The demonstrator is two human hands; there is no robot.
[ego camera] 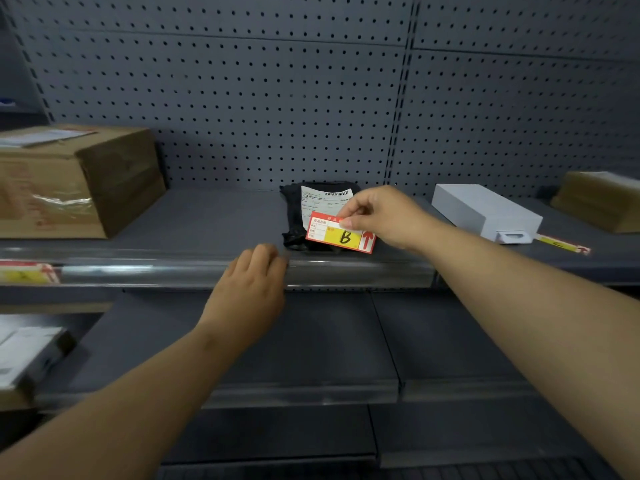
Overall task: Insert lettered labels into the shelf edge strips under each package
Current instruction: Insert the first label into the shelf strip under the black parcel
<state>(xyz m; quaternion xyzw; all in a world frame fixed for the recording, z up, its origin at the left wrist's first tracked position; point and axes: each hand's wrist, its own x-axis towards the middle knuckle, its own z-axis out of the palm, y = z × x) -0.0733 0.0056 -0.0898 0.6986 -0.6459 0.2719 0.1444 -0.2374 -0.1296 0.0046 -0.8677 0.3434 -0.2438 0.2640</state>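
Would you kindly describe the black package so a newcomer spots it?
Find the shelf against the pegboard. Between the brown carton and white box lies the black package, alone dark, bearing a barcoded slip.

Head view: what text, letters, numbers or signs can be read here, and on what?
"B", handwritten: red label pinched by the right hand.
Up arrow: same label, right end.
Its small printed characters: too small.
Shipping slip on the black package: barcode, print unreadable.
Strip label at left, loose label by the white box, cardboard box print: blurred.
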